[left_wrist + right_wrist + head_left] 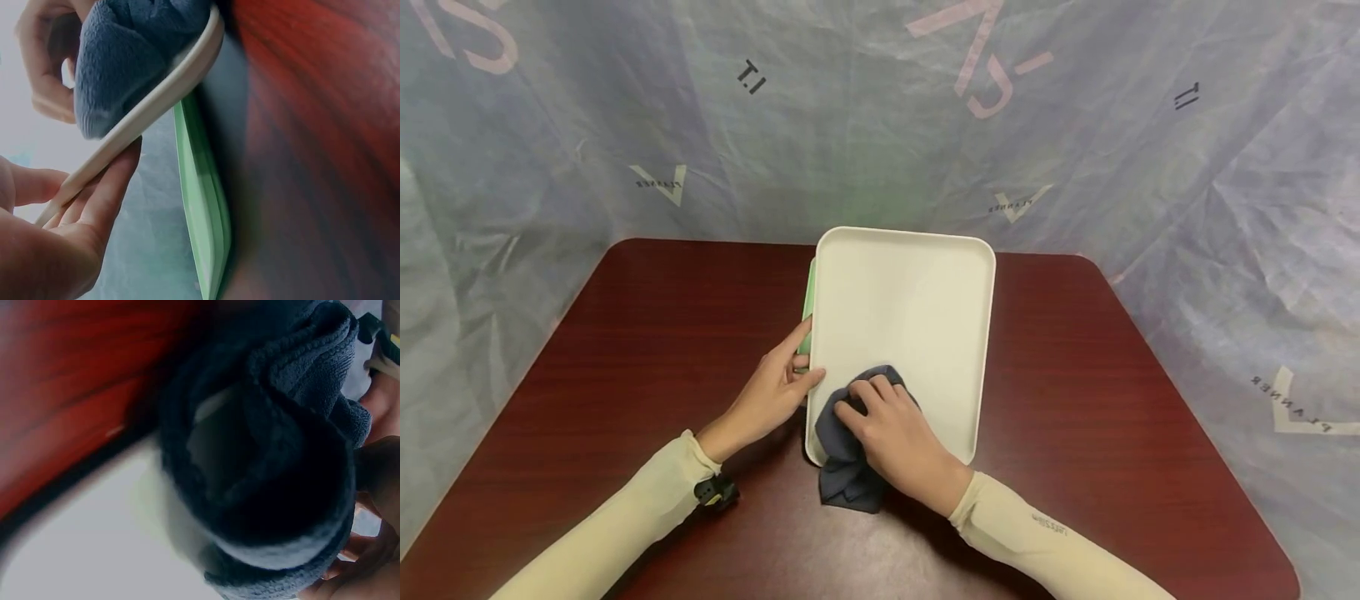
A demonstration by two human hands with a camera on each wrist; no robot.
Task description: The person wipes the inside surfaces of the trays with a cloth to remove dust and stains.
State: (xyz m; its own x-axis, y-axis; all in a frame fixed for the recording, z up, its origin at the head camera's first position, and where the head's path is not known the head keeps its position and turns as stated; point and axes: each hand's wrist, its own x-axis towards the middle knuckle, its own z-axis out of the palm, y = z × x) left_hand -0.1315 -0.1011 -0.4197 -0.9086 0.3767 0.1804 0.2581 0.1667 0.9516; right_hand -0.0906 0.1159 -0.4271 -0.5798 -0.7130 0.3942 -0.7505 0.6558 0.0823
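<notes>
A cream rectangular tray (910,308) with a raised rim is tilted up toward me over the table. My left hand (771,396) grips its left edge, thumb on the rim and fingers behind, as the left wrist view also shows. In my right hand (902,442) is a bunched dark blue-grey cloth (122,69), held against the lower left of the tray's face. Part of the cloth hangs below the tray's bottom edge. Behind the tray, mostly hidden, lies a green tray (203,206); only its left edge shows in the head view.
The dark red-brown wooden table (692,308) has rounded far corners. Grey sheeting (865,125) printed with letters hangs behind it and on both sides. A black band (717,493) is worn at the left wrist.
</notes>
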